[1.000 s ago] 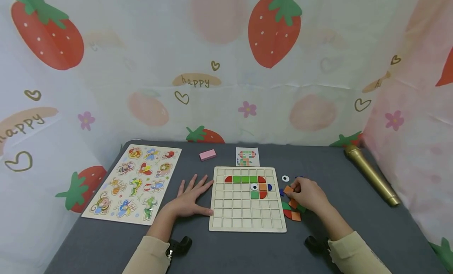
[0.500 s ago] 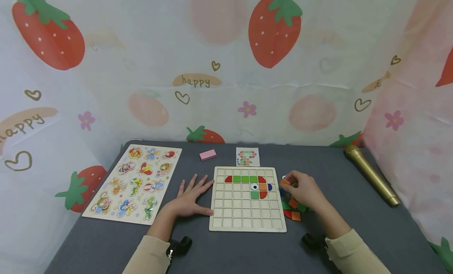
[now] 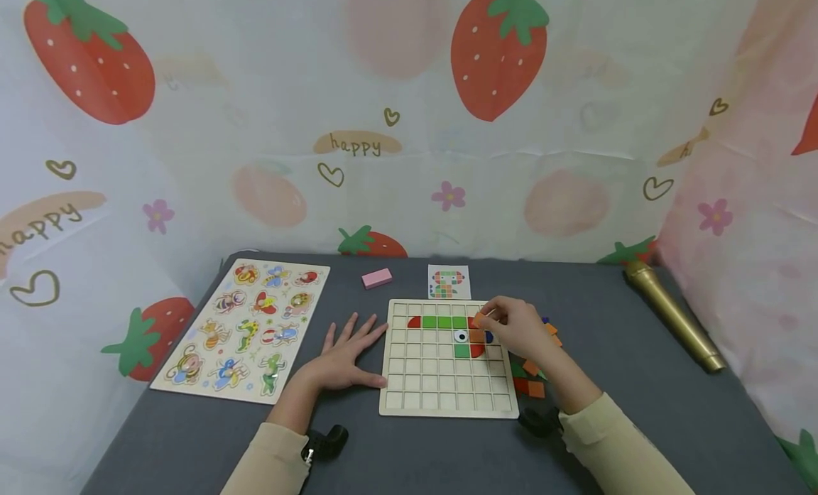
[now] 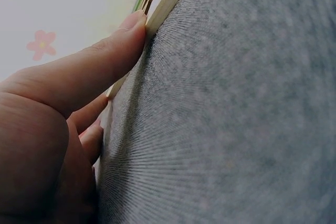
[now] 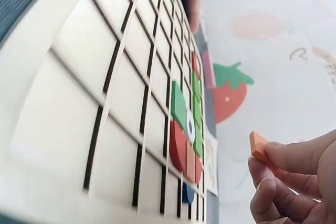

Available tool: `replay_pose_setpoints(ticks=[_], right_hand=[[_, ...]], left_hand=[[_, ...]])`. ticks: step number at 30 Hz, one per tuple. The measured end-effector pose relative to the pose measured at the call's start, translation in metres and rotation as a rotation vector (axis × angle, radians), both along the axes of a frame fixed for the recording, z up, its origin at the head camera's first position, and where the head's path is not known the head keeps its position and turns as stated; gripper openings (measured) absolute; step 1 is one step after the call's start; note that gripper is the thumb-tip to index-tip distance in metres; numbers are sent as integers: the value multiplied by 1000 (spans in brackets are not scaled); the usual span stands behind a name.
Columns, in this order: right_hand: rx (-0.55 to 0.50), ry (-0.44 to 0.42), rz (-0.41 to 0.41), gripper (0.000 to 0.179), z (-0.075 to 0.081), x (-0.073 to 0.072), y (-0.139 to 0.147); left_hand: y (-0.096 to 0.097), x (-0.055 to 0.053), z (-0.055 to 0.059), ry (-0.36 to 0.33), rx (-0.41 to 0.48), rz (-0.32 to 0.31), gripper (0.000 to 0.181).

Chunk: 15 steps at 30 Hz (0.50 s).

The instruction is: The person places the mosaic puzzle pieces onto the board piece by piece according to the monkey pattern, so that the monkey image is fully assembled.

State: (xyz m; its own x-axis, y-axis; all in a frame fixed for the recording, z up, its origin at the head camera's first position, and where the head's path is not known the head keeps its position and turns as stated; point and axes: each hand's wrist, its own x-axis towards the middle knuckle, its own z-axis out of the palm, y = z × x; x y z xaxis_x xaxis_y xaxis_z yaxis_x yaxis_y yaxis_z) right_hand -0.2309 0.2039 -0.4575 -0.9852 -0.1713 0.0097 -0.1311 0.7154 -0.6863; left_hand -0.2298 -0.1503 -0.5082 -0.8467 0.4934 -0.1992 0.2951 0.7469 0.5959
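Note:
A wooden grid board (image 3: 415, 381) lies on the dark cloth, with red, green, orange and blue tiles and an eye tile (image 3: 460, 336) in its upper right cells. Between thumb and fingertips my right hand (image 3: 516, 332) pinches an orange square tile (image 5: 258, 147), held over the board's upper right part. The left hand (image 3: 341, 365) rests on the cloth with fingers spread. Its thumb (image 4: 100, 64) touches the board's left edge, and its other fingertips reach that same side. Part of the board's right edge is hidden behind the right hand.
Loose tiles (image 3: 535, 389) lie right of the board, partly hidden by the right forearm. Behind it sit a small pattern card (image 3: 449, 282) and a pink block (image 3: 377, 278). An insect picture board (image 3: 217, 333) lies left; a gold microphone (image 3: 677, 321) lies right.
My right hand has lifted an orange tile from the loose pieces and carried it left over the board. The left hand has stayed in place.

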Motion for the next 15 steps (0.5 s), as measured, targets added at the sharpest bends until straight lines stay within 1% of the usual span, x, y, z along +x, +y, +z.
replay_pose_setpoints(ticks=[5,15], right_hand=[[-35,3,30,17,0,-3,-11],[-74,-44,15,16,-4,-14,-33]], left_hand=[[1,0,1,-4,-2,1,102],[0,0,1,-5,-9,3,104]])
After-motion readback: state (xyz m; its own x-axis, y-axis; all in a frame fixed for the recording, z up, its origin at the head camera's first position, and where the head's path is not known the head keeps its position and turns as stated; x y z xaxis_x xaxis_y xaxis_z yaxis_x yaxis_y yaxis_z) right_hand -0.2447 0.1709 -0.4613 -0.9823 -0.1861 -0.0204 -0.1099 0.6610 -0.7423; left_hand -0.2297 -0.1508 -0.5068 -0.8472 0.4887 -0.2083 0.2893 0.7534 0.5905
